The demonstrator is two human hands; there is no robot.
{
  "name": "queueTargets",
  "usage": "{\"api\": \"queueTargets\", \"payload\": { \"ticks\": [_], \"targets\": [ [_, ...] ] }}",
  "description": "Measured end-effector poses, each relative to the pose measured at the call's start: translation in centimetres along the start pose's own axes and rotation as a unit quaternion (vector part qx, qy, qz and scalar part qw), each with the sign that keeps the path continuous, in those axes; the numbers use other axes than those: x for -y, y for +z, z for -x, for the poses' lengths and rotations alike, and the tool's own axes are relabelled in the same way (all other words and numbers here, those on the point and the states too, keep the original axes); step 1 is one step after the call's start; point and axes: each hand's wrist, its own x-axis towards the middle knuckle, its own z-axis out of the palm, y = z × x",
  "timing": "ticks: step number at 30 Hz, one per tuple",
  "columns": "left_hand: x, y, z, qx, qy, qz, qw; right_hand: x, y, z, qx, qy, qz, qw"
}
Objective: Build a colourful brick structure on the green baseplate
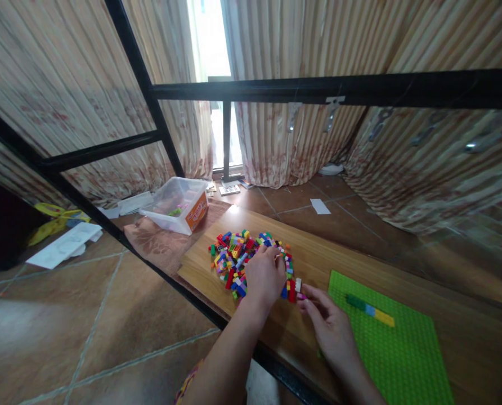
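Wooden tabletop bears the loose bricks. Hands apart: left hand over the brick pile, its grip hidden; right hand, just beside the pile, pinches a magenta brick. Right of that hand, a brick row lies on the green baseplate, long axis slanting down rightward, dark green end toward the pile, yellow end away.

Brick pile mixed red, blue, yellow, green, orange, white; pinched brick pink. Baseplate bright green, brick row on it dark green, light blue, yellow. Tabletop brown wood grain, curtains cream striped with reddish floral print, frame black, box label orange.
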Motion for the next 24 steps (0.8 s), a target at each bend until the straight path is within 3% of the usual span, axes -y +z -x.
{"api": "queueTargets", "payload": {
  "ticks": [6,8,13,18,24],
  "targets": [
    [4.0,-2.9,-3.4,-0.05,-0.112,0.011,0.992,0.0,-0.8,0.5,-0.024,0.007,0.023,0.999],
    [5.8,-4.3,-4.0,-0.008,-0.14,0.012,0.99,-0.1,-1.0,0.7,-0.03,0.007,0.033,0.999],
    [8.1,-6.9,-3.8,0.064,-0.112,-0.029,0.991,-0.2,-1.0,0.8,-0.024,0.005,0.039,0.999],
    [7.8,-6.3,-3.3,0.058,-0.093,-0.114,0.987,-0.3,-0.9,0.8,-0.023,-0.001,0.033,0.999],
    [7.1,-5.0,-3.6,0.052,-0.11,-0.137,0.983,-0.1,-1.1,0.8,-0.023,-0.001,0.045,0.999]
  ]
}}
